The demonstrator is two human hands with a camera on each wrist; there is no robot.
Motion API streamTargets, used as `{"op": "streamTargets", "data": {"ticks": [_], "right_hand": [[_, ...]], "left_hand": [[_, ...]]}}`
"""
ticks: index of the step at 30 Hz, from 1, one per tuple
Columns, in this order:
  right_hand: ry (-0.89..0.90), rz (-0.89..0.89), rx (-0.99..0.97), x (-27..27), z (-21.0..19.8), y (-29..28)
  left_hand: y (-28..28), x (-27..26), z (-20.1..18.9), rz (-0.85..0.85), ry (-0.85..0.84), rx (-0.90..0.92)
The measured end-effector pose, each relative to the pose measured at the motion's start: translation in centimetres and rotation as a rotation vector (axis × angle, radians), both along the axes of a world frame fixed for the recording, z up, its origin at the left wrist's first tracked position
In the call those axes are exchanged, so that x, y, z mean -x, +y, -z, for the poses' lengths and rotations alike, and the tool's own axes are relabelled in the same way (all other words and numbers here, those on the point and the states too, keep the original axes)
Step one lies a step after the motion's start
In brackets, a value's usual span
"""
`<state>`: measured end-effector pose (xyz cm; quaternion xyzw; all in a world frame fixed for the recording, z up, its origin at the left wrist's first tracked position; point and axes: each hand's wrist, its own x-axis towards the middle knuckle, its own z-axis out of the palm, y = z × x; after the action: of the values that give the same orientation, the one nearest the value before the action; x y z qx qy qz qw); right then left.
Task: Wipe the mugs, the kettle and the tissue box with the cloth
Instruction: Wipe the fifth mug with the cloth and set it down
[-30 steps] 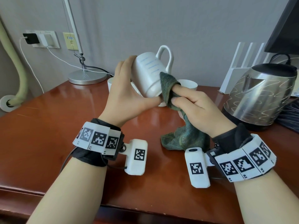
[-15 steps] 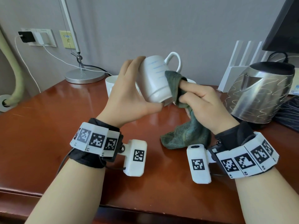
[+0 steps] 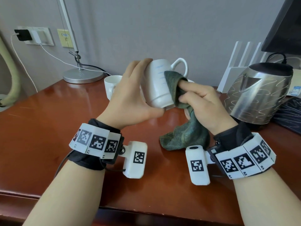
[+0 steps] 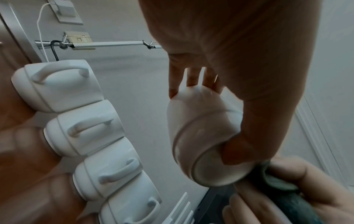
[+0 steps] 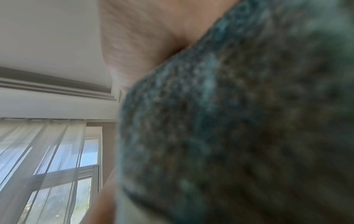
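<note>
My left hand (image 3: 130, 101) grips a white mug (image 3: 158, 85) in the air, tilted with its base toward me and its handle up to the right. In the left wrist view the same mug (image 4: 203, 136) is held between thumb and fingers. My right hand (image 3: 200, 101) holds a dark green cloth (image 3: 184, 131) and presses a fold of it against the mug's right side; the rest hangs down to the table. The cloth (image 5: 239, 121) fills the right wrist view. A steel kettle (image 3: 257, 93) stands at the right. The tissue box is not in view.
More white mugs stand behind the held one: one (image 3: 111, 87) in the head view, several in a row (image 4: 86, 133) in the left wrist view. A lamp base (image 3: 83, 75) sits at the back left, a white rack (image 3: 241, 62) behind the kettle. The wooden table (image 3: 48, 128) edge is near me.
The mug has turned in my left hand, its handle swinging further right. My right hand's cloth has slid along the mug's side. The view shifted slightly.
</note>
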<state>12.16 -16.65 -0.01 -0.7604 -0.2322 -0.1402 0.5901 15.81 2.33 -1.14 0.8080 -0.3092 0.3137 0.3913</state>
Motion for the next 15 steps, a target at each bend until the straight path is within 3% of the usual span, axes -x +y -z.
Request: {"op": "streamTargets", "data": {"ticks": [6, 11, 15], "right_hand": [[-0.009, -0.113, 0.296, 0.9, 0.0, 0.4], [-0.058, 0.029, 0.153, 0.4, -0.3, -0.7], [0.007, -0.049, 0.253, 0.7, -0.4, 0.1]], "left_hand": [[0.4, 0.1, -0.2, -0.008, -0.010, -0.023], [0.3, 0.2, -0.3, -0.003, -0.002, -0.006], [0.1, 0.3, -0.1, -0.026, -0.029, -0.096]]}}
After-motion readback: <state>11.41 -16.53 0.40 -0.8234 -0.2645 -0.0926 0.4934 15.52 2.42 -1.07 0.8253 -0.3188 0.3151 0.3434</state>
